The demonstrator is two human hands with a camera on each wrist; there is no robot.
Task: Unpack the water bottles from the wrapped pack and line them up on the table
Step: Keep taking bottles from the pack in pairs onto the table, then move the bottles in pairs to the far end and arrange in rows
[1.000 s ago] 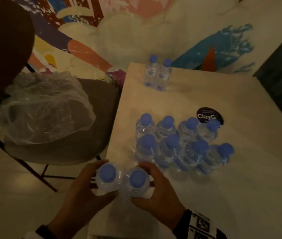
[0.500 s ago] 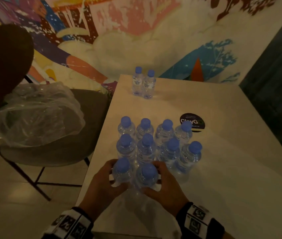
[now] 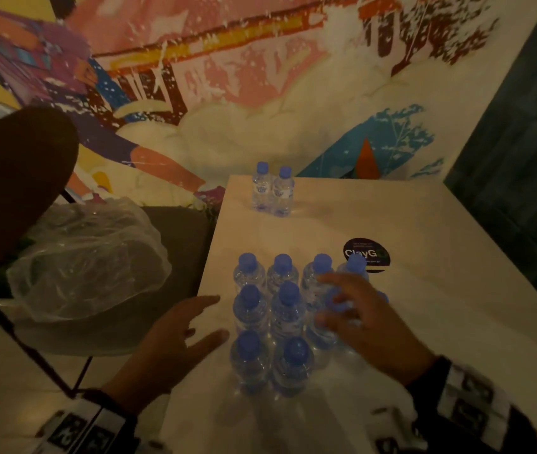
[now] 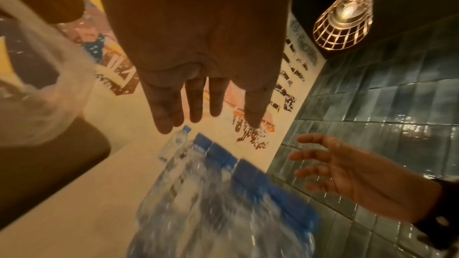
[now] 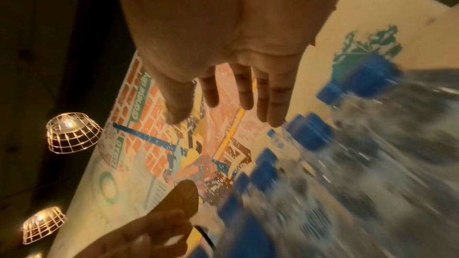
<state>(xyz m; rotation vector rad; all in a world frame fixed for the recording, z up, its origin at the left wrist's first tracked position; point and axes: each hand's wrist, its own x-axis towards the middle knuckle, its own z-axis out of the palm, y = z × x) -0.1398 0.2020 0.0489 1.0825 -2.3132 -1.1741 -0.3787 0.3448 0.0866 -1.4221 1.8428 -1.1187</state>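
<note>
Head view gives me the layout: a tight cluster of water bottles stands on the tabletop near its 7 o'clock corner, and a separate pair of bottles stands touching each other at the 12 o'clock edge. My left hand hovers at 9 o'clock of the cluster, fingers spread and holding nothing. My right hand reaches over the cluster's 3 o'clock side, fingers apart and blurred; I judge it grips nothing yet.

The risk I see is a knock. The bottles stand cap to cap with no wrap around them, so a fast sweep of the right hand across the caps could topple one and send its neighbours down with it. The cluster also sits close to the tabletop's 9 o'clock edge, so a shove from the right could push the near-left bottles off toward the chair, where the crumpled plastic wrap lies.

The left wrist view shows what the head view cannot: the right hand's palm and all its fingers plainly open. The right wrist view confirms straight fingers, but its bottles are only smear, so spacing cannot be read there.
</note>
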